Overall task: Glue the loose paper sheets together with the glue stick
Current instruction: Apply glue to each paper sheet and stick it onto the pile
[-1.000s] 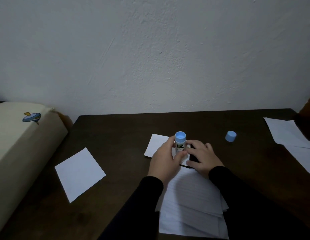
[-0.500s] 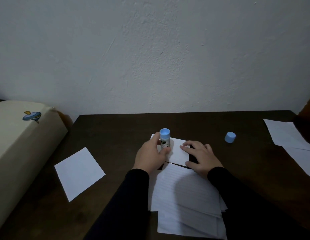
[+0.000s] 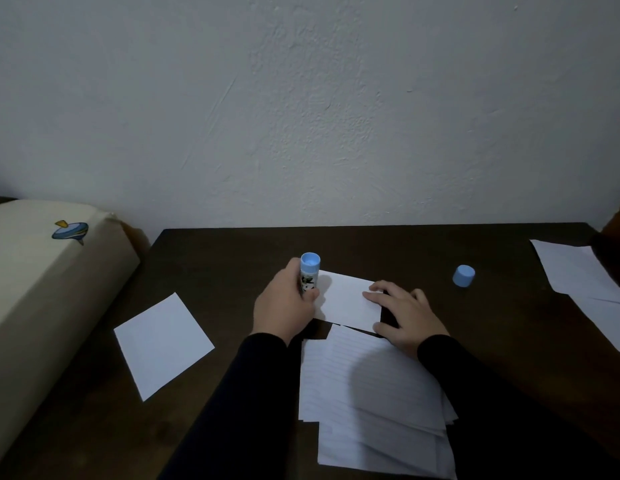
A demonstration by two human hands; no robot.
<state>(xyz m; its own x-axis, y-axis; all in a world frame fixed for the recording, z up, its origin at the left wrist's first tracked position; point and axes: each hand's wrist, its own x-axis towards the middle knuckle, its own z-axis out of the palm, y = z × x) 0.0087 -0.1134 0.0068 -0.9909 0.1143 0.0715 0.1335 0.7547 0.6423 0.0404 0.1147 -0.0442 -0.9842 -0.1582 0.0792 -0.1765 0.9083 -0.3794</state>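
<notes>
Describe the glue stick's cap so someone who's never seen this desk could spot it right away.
Start at the dark wooden table and look toward its far right. The light blue cap stands alone on bare wood, between the right hand and the white sheets at the right edge. It is the only small round blue thing lying loose; the glue stick is held in the left hand.

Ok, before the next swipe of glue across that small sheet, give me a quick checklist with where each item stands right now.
1. Cap off: the blue cap stands apart on the table, right of the work. Ok.
2. Stick in hand: left hand grips the glue stick, held upright. Ok.
3. Sheet held down: right hand rests its fingers on the small white sheet. Ok.
4. Glue tip touching the paper: hidden behind the left hand. Cannot tell.
5. Glue already on the sheet: no visible trace. Cannot tell.
6. Next sheet ready: loose square sheet lies to the left, lined stack nearer. Ok.
</notes>
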